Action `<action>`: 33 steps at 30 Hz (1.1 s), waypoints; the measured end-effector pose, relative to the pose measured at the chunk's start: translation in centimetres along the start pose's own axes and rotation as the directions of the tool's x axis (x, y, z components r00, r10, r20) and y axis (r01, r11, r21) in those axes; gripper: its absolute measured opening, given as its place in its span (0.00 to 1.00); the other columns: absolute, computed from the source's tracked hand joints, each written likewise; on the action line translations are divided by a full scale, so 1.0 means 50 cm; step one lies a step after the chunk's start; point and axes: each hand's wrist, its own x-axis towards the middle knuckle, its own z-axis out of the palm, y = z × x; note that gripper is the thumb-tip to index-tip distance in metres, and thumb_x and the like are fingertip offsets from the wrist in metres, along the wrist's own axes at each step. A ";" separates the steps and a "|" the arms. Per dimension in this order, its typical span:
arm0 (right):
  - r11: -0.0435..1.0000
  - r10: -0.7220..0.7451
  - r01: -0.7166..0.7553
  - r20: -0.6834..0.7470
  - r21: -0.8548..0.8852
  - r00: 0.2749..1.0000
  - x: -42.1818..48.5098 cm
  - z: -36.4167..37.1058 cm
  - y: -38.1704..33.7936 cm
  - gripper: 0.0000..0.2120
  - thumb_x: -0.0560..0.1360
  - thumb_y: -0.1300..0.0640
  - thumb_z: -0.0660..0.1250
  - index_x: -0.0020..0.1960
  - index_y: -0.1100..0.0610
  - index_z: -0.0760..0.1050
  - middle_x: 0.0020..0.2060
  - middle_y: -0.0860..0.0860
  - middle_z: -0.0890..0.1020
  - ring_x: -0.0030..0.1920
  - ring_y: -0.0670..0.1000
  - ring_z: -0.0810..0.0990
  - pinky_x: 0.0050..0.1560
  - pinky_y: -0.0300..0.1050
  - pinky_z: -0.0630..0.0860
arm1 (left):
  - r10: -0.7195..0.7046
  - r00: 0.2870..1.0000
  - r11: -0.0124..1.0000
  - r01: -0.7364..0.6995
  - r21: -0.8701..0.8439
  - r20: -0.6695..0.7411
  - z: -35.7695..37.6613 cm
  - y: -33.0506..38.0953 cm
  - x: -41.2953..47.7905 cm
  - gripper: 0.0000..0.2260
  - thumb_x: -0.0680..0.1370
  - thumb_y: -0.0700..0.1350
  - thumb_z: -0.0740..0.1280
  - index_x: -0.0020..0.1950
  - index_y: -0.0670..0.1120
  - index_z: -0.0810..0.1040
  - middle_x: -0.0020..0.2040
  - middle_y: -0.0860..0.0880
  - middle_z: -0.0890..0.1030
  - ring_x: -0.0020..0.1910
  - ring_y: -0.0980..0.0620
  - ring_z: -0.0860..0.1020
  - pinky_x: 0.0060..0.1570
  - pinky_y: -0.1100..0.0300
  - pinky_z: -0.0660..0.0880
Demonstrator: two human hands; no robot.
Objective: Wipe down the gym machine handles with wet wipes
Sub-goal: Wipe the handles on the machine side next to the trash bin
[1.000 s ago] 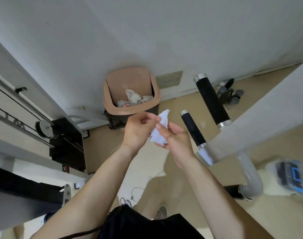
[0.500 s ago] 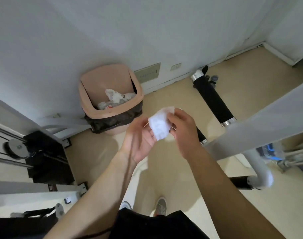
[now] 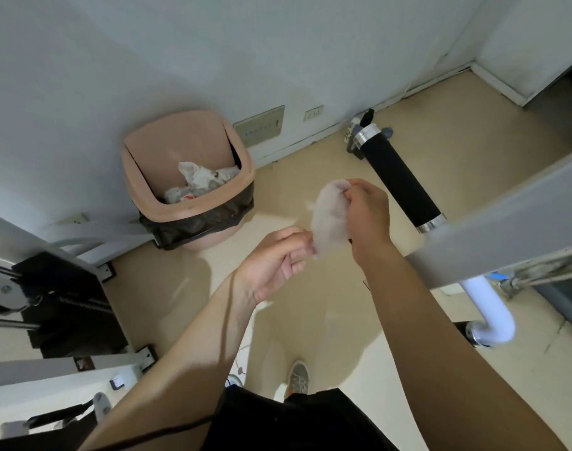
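Both hands pinch wet wipe (image 3: 330, 219); right hand (image 3: 366, 216) nearer black handle (image 3: 398, 183), lying right, axis slanting away; left hand (image 3: 275, 262) further.

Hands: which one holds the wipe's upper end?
The right hand, nearer the black handle, pinches the top of the wipe; the left hand pinches its lower edge.

Beige floor (image 3: 457, 131); pink lined bin (image 3: 187, 177) standing by wall.

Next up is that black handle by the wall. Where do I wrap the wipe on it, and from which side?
Wrap the black handle mid-length, between its two chrome collars, probably coming from the bin side: it is a straight cylinder, and the white beam crowds its lower end.
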 end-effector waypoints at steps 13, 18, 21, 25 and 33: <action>0.985 -0.054 0.022 -0.184 -0.173 0.981 0.011 0.005 0.020 0.17 0.79 0.64 0.55 0.53 0.51 0.80 0.47 0.44 0.82 0.49 0.45 0.80 0.57 0.49 0.80 | -0.046 0.991 0.976 0.072 0.208 -0.129 0.015 -0.030 0.042 0.08 0.72 0.49 0.75 0.48 0.47 0.83 0.41 0.51 0.82 0.34 0.55 0.76 0.29 0.63 0.63; 0.879 -0.107 -0.019 -0.235 -0.476 0.966 0.028 -0.008 0.023 0.10 0.83 0.60 0.56 0.51 0.46 0.72 0.45 0.46 0.78 0.52 0.52 0.80 0.50 0.47 0.74 | 0.022 0.919 0.933 0.123 0.339 -0.394 0.006 -0.024 0.086 0.13 0.74 0.49 0.75 0.32 0.52 0.78 0.30 0.56 0.74 0.31 0.52 0.66 0.31 0.59 0.60; 0.780 -0.135 -0.073 -0.280 -0.621 0.950 0.032 -0.010 0.045 0.10 0.81 0.60 0.62 0.60 0.48 0.74 0.56 0.51 0.79 0.60 0.55 0.78 0.54 0.46 0.69 | 0.169 0.836 0.855 0.139 0.500 -0.522 0.017 -0.034 0.118 0.10 0.74 0.52 0.76 0.40 0.53 0.76 0.37 0.58 0.78 0.37 0.54 0.76 0.37 0.61 0.70; 0.793 -0.225 -0.029 -0.336 -0.608 0.915 0.026 0.000 0.059 0.17 0.81 0.58 0.65 0.69 0.52 0.71 0.63 0.52 0.78 0.64 0.52 0.76 0.51 0.42 0.71 | 0.243 0.742 0.810 0.198 0.552 -0.624 0.056 -0.045 0.149 0.17 0.73 0.57 0.74 0.53 0.51 0.73 0.56 0.51 0.73 0.38 0.55 0.76 0.40 0.58 0.73; 0.778 0.083 -0.209 -0.234 -0.592 0.969 0.024 0.000 0.028 0.14 0.84 0.56 0.57 0.67 0.58 0.72 0.61 0.58 0.78 0.58 0.58 0.76 0.63 0.57 0.74 | -0.250 0.914 0.843 0.043 -0.537 -0.320 0.118 -0.026 0.150 0.23 0.85 0.54 0.56 0.70 0.38 0.74 0.56 0.40 0.83 0.51 0.44 0.83 0.49 0.52 0.80</action>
